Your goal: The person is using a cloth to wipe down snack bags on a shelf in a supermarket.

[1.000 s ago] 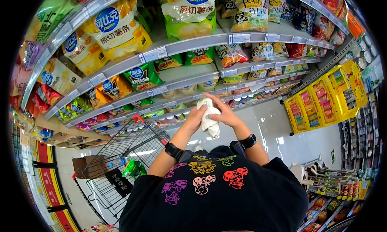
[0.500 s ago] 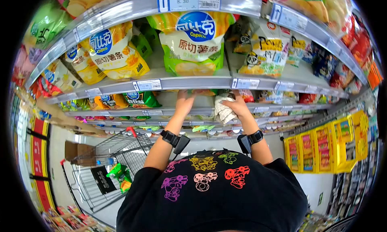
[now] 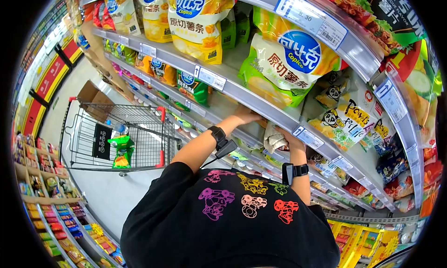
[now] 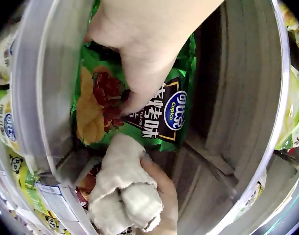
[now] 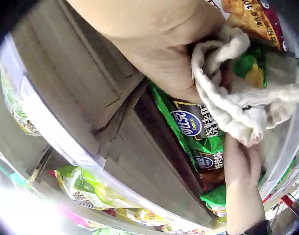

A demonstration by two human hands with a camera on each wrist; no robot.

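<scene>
In the head view my left hand reaches into the shelf below the large chip bags. The left wrist view shows its thumb on the front of a green bag of potato chips, the other fingers bent at the bag's upper edge and partly hidden. My right hand is beside it at the same shelf, gripping a crumpled white cloth. Seen from the right wrist, the cloth bunches out of the fingers over the green bags. Part of the right hand is under the shelf edge.
A large Copico bag stands on the shelf above, behind a price-tag rail. Powers bags are to its right. A shopping cart with a green bag inside stands at left. A yellow display rack is at lower right.
Both hands have gone from in front of the body into the lower shelf, the white cloth now in the right hand alone. The head view has turned, putting the cart further up on the left.
</scene>
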